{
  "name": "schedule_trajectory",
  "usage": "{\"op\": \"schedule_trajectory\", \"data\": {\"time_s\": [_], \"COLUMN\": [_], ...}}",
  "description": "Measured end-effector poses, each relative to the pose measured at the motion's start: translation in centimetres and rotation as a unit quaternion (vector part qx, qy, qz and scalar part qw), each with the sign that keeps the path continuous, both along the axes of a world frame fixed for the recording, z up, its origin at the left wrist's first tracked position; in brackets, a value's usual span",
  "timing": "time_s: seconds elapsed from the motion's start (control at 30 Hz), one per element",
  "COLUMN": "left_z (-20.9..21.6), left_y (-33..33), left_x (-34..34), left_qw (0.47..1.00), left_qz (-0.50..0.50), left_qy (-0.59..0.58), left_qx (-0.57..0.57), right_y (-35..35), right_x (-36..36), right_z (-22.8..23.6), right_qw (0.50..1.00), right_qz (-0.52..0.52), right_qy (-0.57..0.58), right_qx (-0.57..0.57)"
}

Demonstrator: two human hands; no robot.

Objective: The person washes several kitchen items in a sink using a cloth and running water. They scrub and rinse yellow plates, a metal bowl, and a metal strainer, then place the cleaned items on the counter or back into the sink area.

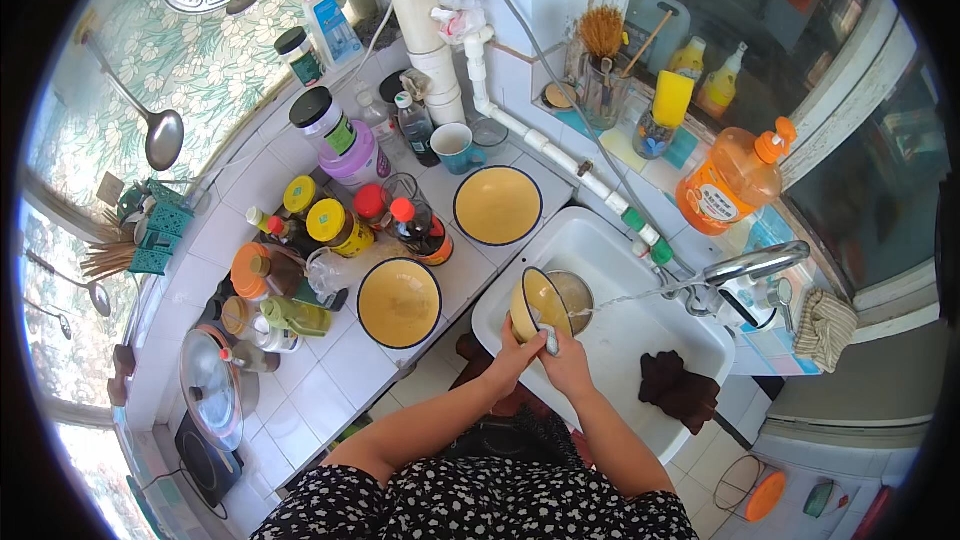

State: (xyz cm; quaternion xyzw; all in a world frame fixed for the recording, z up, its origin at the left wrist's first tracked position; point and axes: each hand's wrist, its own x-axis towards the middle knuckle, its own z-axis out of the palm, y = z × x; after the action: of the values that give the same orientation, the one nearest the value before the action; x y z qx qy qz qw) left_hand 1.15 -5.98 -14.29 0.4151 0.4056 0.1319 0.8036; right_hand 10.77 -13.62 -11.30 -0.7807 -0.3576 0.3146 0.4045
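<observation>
Over the near left part of the white sink [610, 250], my left hand [512, 358] grips a yellow bowl with a dark blue rim [541, 298]. The bowl is tilted on its side, its opening facing right. My right hand [570, 368] is closed on a small grey-white pad [549, 339] pressed at the bowl's lower rim; what kind of pad it is, I cannot make out. A round metal bowl [575, 292] sits in the sink behind, partly hidden. Water runs left from the metal tap [750, 265] toward the bowls.
On the tiled counter to the left stand two yellow dishes, one near [399, 303] and one far [498, 205], beside several bottles and jars. A dark brown cloth [678, 390] hangs over the sink's right edge. An orange pump bottle [728, 185] stands on the ledge behind the sink.
</observation>
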Motion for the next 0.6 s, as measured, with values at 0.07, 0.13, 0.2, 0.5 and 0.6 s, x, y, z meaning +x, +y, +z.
{"op": "schedule_trajectory", "data": {"time_s": [0.07,0.13,0.2,0.5,0.6], "left_z": [2.7,2.2,2.4,6.5,6.0], "left_y": [-1.1,-2.1,-2.1,-1.7,-6.4], "left_x": [0.8,1.6,2.0,4.9,6.6], "left_qw": [0.996,0.993,0.99,0.991,0.997], "left_qz": [0.005,-0.004,-0.023,-0.115,0.011], "left_qy": [0.001,-0.03,-0.044,-0.053,-0.026], "left_qx": [-0.086,-0.113,-0.13,-0.05,-0.069], "right_y": [-0.9,-2.7,-4.3,-9.6,-7.0], "right_x": [1.3,2.9,4.6,10.5,5.3], "right_z": [1.5,1.2,1.5,1.8,3.6], "right_qw": [0.998,0.987,0.965,0.93,0.995], "right_qz": [0.053,0.153,0.25,0.253,0.087], "right_qy": [0.001,-0.037,-0.064,-0.258,-0.048], "right_qx": [-0.017,-0.018,-0.037,0.066,0.014]}}
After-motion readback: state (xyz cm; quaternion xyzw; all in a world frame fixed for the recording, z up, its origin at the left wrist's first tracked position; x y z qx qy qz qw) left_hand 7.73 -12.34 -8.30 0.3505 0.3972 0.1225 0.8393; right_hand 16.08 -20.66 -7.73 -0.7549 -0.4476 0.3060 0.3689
